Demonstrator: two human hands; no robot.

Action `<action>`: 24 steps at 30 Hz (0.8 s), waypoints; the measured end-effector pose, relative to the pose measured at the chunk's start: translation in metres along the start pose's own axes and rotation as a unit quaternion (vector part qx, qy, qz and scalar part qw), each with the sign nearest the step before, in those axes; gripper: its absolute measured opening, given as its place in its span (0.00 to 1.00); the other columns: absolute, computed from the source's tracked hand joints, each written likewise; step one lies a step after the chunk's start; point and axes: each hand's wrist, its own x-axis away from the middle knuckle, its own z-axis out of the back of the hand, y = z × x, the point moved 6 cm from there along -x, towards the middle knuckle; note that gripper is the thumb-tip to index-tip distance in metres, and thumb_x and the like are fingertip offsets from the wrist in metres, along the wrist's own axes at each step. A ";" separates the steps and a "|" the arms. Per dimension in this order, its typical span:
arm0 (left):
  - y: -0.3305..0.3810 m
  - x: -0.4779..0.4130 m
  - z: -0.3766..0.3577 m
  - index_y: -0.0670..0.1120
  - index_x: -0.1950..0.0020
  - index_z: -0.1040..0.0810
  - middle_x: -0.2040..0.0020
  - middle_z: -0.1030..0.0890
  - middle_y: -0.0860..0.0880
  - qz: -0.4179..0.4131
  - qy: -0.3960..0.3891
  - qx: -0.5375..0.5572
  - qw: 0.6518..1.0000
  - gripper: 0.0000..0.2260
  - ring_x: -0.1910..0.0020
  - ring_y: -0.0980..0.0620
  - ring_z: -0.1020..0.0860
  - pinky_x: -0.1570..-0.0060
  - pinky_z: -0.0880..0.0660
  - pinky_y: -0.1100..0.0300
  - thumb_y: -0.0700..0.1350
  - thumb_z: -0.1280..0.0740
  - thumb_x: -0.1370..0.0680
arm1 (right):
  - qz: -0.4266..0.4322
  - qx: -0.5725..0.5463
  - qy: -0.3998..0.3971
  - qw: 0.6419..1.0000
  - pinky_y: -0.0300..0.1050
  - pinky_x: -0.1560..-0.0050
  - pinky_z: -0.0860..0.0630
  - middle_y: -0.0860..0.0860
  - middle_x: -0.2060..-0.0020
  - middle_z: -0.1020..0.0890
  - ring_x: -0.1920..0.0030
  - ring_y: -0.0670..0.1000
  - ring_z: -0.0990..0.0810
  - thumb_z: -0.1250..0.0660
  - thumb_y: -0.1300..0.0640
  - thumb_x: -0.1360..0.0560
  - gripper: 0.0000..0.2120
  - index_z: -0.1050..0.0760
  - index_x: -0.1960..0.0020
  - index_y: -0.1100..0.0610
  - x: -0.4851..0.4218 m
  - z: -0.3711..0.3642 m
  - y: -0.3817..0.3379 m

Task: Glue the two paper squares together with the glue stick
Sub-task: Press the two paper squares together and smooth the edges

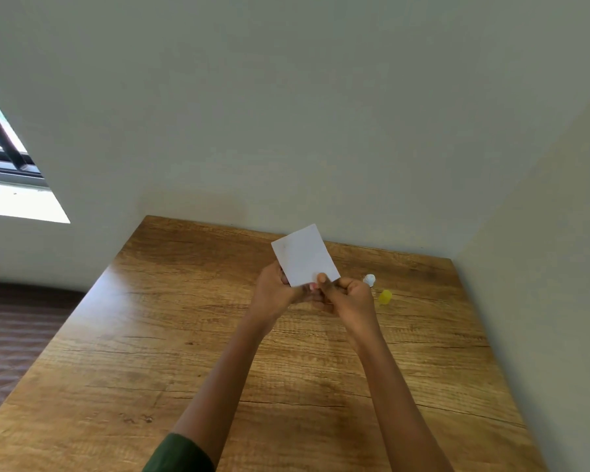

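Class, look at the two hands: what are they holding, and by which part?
Both the left hand and right hand pinch white paper along its lower edge, above the table. Whether it's one square or two cannot be told.

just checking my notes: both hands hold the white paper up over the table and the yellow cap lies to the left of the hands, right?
Not quite. The head view shows the yellow cap lying to the right of the hands, on the table. The left hand and right hand do hold the white paper up.

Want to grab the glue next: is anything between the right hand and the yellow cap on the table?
Head view: only bare wooden table between the right hand and the yellow cap; the white glue stick lies just behind.
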 end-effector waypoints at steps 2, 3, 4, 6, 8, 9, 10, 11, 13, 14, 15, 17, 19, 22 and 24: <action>0.001 0.000 0.001 0.49 0.48 0.24 0.51 0.17 0.47 -0.009 -0.007 -0.026 1.000 0.19 0.52 0.50 0.17 0.58 0.18 0.53 0.36 0.24 0.34 | 0.003 0.013 -0.008 1.000 0.49 0.57 0.17 0.58 0.62 0.14 0.61 0.55 0.14 0.27 0.53 0.31 0.12 0.19 0.56 0.62 0.001 -0.001 0.000; 0.000 0.001 0.001 0.48 0.46 0.24 0.50 0.17 0.46 -0.006 -0.010 -0.031 0.999 0.20 0.51 0.50 0.17 0.57 0.18 0.52 0.35 0.24 0.34 | 0.006 0.015 -0.005 1.000 0.49 0.58 0.17 0.57 0.62 0.14 0.61 0.55 0.14 0.26 0.54 0.31 0.11 0.18 0.56 0.62 0.001 0.000 0.000; 0.000 0.001 0.001 0.46 0.44 0.25 0.49 0.17 0.46 -0.001 -0.013 -0.029 0.999 0.22 0.50 0.50 0.18 0.57 0.18 0.51 0.35 0.24 0.34 | 0.009 0.017 0.000 1.000 0.49 0.58 0.17 0.57 0.63 0.14 0.62 0.55 0.14 0.26 0.55 0.31 0.10 0.18 0.56 0.62 0.001 0.000 0.000; 0.000 0.001 0.001 0.44 0.41 0.26 0.48 0.17 0.45 0.011 -0.021 -0.016 1.000 0.24 0.49 0.49 0.18 0.57 0.19 0.51 0.34 0.24 0.34 | 0.013 0.025 0.011 1.000 0.48 0.59 0.17 0.56 0.64 0.14 0.63 0.54 0.14 0.26 0.54 0.32 0.09 0.18 0.57 0.61 0.000 0.002 -0.001; 0.002 0.002 -0.001 0.43 0.39 0.28 0.49 0.17 0.44 0.017 -0.029 0.009 0.999 0.25 0.51 0.49 0.17 0.58 0.19 0.53 0.33 0.25 0.34 | 0.018 0.030 0.019 0.999 0.48 0.60 0.17 0.58 0.64 0.14 0.63 0.54 0.14 0.26 0.54 0.32 0.09 0.18 0.57 0.59 -0.001 0.003 -0.002; 0.003 0.002 -0.002 0.42 0.38 0.29 0.49 0.17 0.43 0.020 -0.034 0.024 0.999 0.26 0.52 0.48 0.17 0.59 0.19 0.54 0.32 0.25 0.33 | 0.018 0.032 0.023 0.999 0.48 0.60 0.17 0.58 0.64 0.14 0.64 0.54 0.14 0.26 0.53 0.32 0.09 0.18 0.57 0.59 -0.002 0.005 -0.002; 0.003 0.002 -0.003 0.42 0.37 0.30 0.49 0.17 0.43 0.026 -0.038 0.037 0.998 0.27 0.52 0.47 0.17 0.59 0.19 0.55 0.31 0.26 0.33 | 0.016 0.030 0.026 0.999 0.48 0.60 0.17 0.59 0.64 0.14 0.64 0.54 0.14 0.26 0.53 0.31 0.10 0.18 0.56 0.60 -0.002 0.007 -0.002; 0.001 0.002 -0.003 0.42 0.36 0.31 0.48 0.17 0.42 0.033 -0.043 0.046 0.997 0.27 0.52 0.46 0.17 0.59 0.19 0.54 0.30 0.27 0.32 | 0.013 0.025 0.030 0.999 0.48 0.60 0.17 0.59 0.64 0.15 0.64 0.55 0.15 0.27 0.53 0.30 0.11 0.18 0.56 0.61 -0.002 0.009 -0.001; -0.001 0.001 -0.004 0.43 0.35 0.33 0.47 0.17 0.41 0.049 -0.060 0.050 0.996 0.28 0.50 0.44 0.17 0.56 0.19 0.53 0.29 0.29 0.31 | 0.009 0.017 0.034 0.999 0.48 0.59 0.17 0.59 0.64 0.15 0.62 0.56 0.14 0.28 0.54 0.29 0.12 0.19 0.54 0.63 -0.003 0.012 -0.001; -0.002 0.000 -0.004 0.43 0.34 0.34 0.47 0.18 0.41 0.057 -0.070 0.048 0.995 0.28 0.50 0.44 0.17 0.55 0.19 0.52 0.29 0.30 0.30 | 0.008 0.015 0.034 0.999 0.48 0.59 0.17 0.59 0.64 0.14 0.62 0.56 0.14 0.29 0.54 0.28 0.12 0.19 0.53 0.63 -0.003 0.013 -0.001; -0.001 0.000 -0.004 0.43 0.34 0.34 0.46 0.18 0.41 0.062 -0.079 0.047 0.994 0.27 0.49 0.44 0.18 0.54 0.19 0.52 0.28 0.31 0.29 | 0.006 0.009 0.031 0.999 0.47 0.59 0.17 0.58 0.64 0.14 0.62 0.55 0.14 0.30 0.54 0.27 0.11 0.19 0.54 0.63 -0.003 0.013 -0.002; 0.001 0.001 -0.004 0.45 0.34 0.35 0.46 0.18 0.41 0.067 -0.098 0.046 0.992 0.26 0.49 0.44 0.18 0.53 0.19 0.53 0.27 0.33 0.28 | -0.003 -0.005 0.020 1.000 0.44 0.61 0.17 0.56 0.65 0.14 0.62 0.54 0.14 0.34 0.54 0.24 0.10 0.19 0.56 0.61 -0.002 0.013 -0.002; 0.001 0.002 -0.002 0.46 0.33 0.35 0.45 0.19 0.42 0.076 -0.114 0.045 0.990 0.26 0.49 0.44 0.18 0.52 0.19 0.53 0.27 0.36 0.27 | -0.010 -0.011 0.011 1.000 0.43 0.63 0.17 0.55 0.64 0.14 0.63 0.52 0.14 0.37 0.54 0.22 0.11 0.20 0.56 0.60 -0.002 0.013 -0.003; -0.002 0.003 0.006 0.46 0.32 0.37 0.43 0.20 0.41 0.102 -0.132 0.027 0.986 0.26 0.49 0.44 0.18 0.52 0.19 0.52 0.27 0.38 0.26 | 0.000 0.007 0.030 1.000 0.43 0.63 0.18 0.54 0.62 0.14 0.63 0.50 0.15 0.37 0.53 0.22 0.13 0.19 0.54 0.61 -0.004 0.019 -0.008; -0.004 0.005 0.010 0.47 0.31 0.37 0.44 0.20 0.41 0.118 -0.162 0.010 0.980 0.25 0.53 0.44 0.17 0.55 0.18 0.54 0.28 0.39 0.24 | 0.015 0.026 0.023 0.999 0.44 0.62 0.19 0.54 0.60 0.14 0.60 0.51 0.15 0.35 0.51 0.24 0.12 0.19 0.52 0.60 -0.007 0.019 -0.013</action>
